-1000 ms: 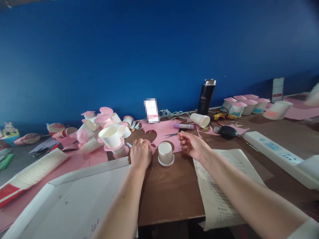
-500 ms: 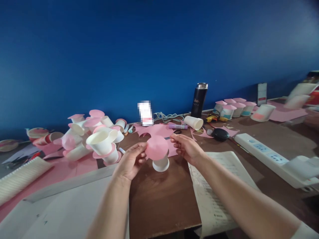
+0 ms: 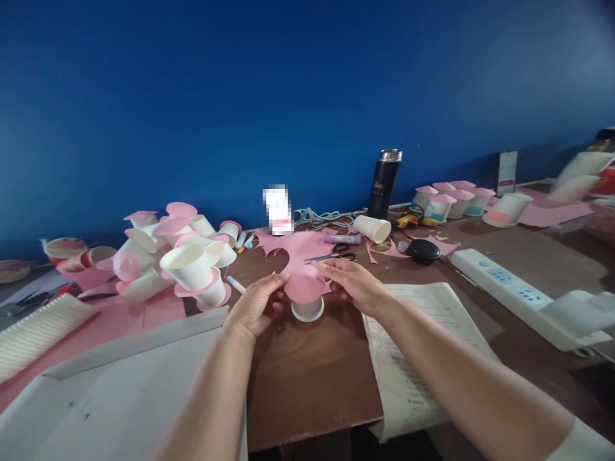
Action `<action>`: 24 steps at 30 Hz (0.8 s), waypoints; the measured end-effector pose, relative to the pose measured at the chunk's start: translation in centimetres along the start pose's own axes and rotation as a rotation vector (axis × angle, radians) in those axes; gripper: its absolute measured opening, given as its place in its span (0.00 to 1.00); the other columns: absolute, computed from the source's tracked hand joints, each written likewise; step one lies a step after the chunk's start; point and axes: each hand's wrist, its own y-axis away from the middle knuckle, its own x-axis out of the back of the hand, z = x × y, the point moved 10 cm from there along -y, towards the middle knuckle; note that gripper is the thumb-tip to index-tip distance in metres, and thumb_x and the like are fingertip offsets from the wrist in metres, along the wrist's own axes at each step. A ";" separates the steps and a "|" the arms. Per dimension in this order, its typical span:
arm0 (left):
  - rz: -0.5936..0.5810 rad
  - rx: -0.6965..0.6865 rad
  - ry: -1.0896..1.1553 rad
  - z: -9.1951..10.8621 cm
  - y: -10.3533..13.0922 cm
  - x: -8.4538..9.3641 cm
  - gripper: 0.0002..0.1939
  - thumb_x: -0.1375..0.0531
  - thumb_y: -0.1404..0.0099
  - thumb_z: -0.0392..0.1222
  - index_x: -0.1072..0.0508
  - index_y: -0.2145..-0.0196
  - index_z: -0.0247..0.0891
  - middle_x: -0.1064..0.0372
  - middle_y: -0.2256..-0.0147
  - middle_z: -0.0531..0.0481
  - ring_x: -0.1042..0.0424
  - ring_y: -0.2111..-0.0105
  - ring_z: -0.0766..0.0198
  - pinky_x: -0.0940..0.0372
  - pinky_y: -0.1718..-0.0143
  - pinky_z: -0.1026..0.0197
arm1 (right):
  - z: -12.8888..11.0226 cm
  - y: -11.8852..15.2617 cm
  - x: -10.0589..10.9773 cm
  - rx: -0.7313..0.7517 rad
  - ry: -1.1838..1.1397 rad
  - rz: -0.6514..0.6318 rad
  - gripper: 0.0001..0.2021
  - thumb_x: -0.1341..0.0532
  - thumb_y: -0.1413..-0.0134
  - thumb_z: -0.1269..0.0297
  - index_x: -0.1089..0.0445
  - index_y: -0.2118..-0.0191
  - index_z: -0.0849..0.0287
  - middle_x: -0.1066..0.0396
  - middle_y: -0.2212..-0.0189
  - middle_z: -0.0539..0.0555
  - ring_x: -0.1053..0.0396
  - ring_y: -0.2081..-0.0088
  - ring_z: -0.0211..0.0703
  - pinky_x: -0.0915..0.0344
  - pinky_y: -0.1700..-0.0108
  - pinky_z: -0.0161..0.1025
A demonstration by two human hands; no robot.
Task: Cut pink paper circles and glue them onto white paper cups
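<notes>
Head view: the left hand, nearly closed, pinches the left edge of a pink paper disc; the right hand, partly curled, has fingertips at its right edge. The disc overlaps an upturned white cup, back from the bench's front edge.

centre: paper disc over upturned paper cup, between left hand and right hand | behind: scissors across cut paper sheet, glue stick beyond | left: heaped paper cups | right: power strip
</notes>
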 end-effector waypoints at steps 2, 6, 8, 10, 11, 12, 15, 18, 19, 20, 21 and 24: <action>-0.017 0.057 0.052 -0.6 -0.1 -0.2 0.14 0.30 0.51 0.37 0.31 0.70 0.34 0.38 0.77 0.57 0.39 0.82 0.78 0.50 0.88 0.77 | 0.1 0.1 -0.8 -0.009 -0.011 -0.065 0.16 0.32 0.55 0.52 0.30 0.69 0.60 0.38 0.80 0.46 0.48 0.81 0.29 0.58 0.83 0.28; -0.023 0.101 0.084 -1.1 -0.1 -0.4 0.15 0.31 0.50 0.36 0.33 0.68 0.35 0.38 0.76 0.57 0.38 0.82 0.78 0.49 0.88 0.78 | 0.4 0.3 -1.5 -0.047 -0.007 -0.127 0.16 0.32 0.55 0.53 0.31 0.67 0.61 0.43 0.81 0.44 0.52 0.82 0.27 0.61 0.83 0.28; -0.013 0.116 0.078 -1.2 -0.1 -0.3 0.16 0.31 0.51 0.36 0.34 0.67 0.36 0.38 0.76 0.57 0.38 0.82 0.77 0.48 0.87 0.77 | 0.6 0.4 -1.8 -0.080 -0.006 -0.144 0.16 0.31 0.55 0.54 0.32 0.69 0.62 0.43 0.80 0.44 0.53 0.81 0.26 0.61 0.83 0.27; -0.010 0.125 0.071 -1.3 -0.1 -0.3 0.18 0.30 0.51 0.36 0.34 0.66 0.36 0.38 0.76 0.57 0.38 0.82 0.77 0.48 0.87 0.77 | 0.7 0.5 -2.0 -0.112 -0.016 -0.159 0.16 0.31 0.55 0.54 0.32 0.69 0.62 0.44 0.79 0.44 0.54 0.81 0.26 0.61 0.83 0.27; -0.013 0.127 0.068 -1.4 -0.1 -0.3 0.18 0.30 0.51 0.36 0.34 0.66 0.37 0.38 0.76 0.57 0.38 0.82 0.77 0.48 0.87 0.77 | 0.8 0.6 -2.1 -0.126 -0.024 -0.164 0.17 0.31 0.56 0.54 0.33 0.69 0.62 0.44 0.79 0.44 0.54 0.81 0.26 0.61 0.83 0.27; -0.021 0.127 0.066 -1.4 -0.1 -0.3 0.18 0.30 0.51 0.37 0.34 0.65 0.37 0.38 0.76 0.57 0.38 0.82 0.76 0.48 0.87 0.77 | 0.9 0.6 -2.1 -0.136 -0.030 -0.166 0.17 0.30 0.56 0.55 0.33 0.68 0.62 0.44 0.79 0.44 0.54 0.81 0.26 0.61 0.83 0.26; -0.047 0.131 0.053 -1.4 -0.2 -0.5 0.17 0.31 0.49 0.37 0.34 0.65 0.37 0.39 0.76 0.57 0.39 0.82 0.76 0.48 0.86 0.77 | 1.0 0.6 -2.2 -0.148 -0.037 -0.174 0.17 0.30 0.57 0.55 0.32 0.67 0.63 0.44 0.78 0.44 0.54 0.81 0.25 0.60 0.83 0.26; -0.050 0.138 0.026 -1.5 -0.3 -0.4 0.16 0.32 0.48 0.38 0.34 0.65 0.36 0.39 0.76 0.57 0.39 0.81 0.76 0.48 0.86 0.77 | 1.2 0.5 -2.1 -0.144 -0.021 -0.180 0.18 0.30 0.57 0.55 0.31 0.65 0.63 0.44 0.78 0.44 0.54 0.81 0.25 0.60 0.83 0.26; -0.049 0.139 0.016 -1.5 -0.3 -0.4 0.15 0.32 0.48 0.39 0.33 0.65 0.36 0.39 0.76 0.57 0.39 0.81 0.77 0.48 0.86 0.77 | 1.2 0.5 -2.1 -0.142 -0.015 -0.185 0.18 0.30 0.57 0.55 0.31 0.65 0.63 0.44 0.78 0.44 0.54 0.81 0.25 0.60 0.83 0.26; -0.053 0.138 0.008 -1.5 -0.3 -0.4 0.15 0.32 0.48 0.39 0.33 0.65 0.36 0.39 0.76 0.57 0.39 0.81 0.77 0.48 0.86 0.77 | 1.1 0.5 -2.2 -0.139 -0.010 -0.191 0.18 0.30 0.57 0.55 0.31 0.65 0.63 0.44 0.77 0.44 0.54 0.81 0.25 0.60 0.83 0.26; -0.062 0.136 0.000 -1.5 -0.3 -0.5 0.15 0.31 0.48 0.40 0.33 0.66 0.36 0.39 0.76 0.57 0.39 0.81 0.77 0.48 0.86 0.77 | 1.1 0.5 -2.2 -0.136 -0.006 -0.200 0.18 0.30 0.57 0.55 0.31 0.65 0.63 0.44 0.77 0.44 0.54 0.81 0.25 0.60 0.83 0.26; -0.099 0.134 -0.031 -1.6 -0.1 -0.7 0.16 0.31 0.48 0.43 0.31 0.66 0.36 0.38 0.75 0.56 0.38 0.80 0.77 0.47 0.85 0.76 | 1.0 0.5 -2.5 -0.127 0.007 -0.231 0.18 0.31 0.56 0.55 0.32 0.66 0.63 0.44 0.77 0.44 0.55 0.80 0.26 0.60 0.83 0.27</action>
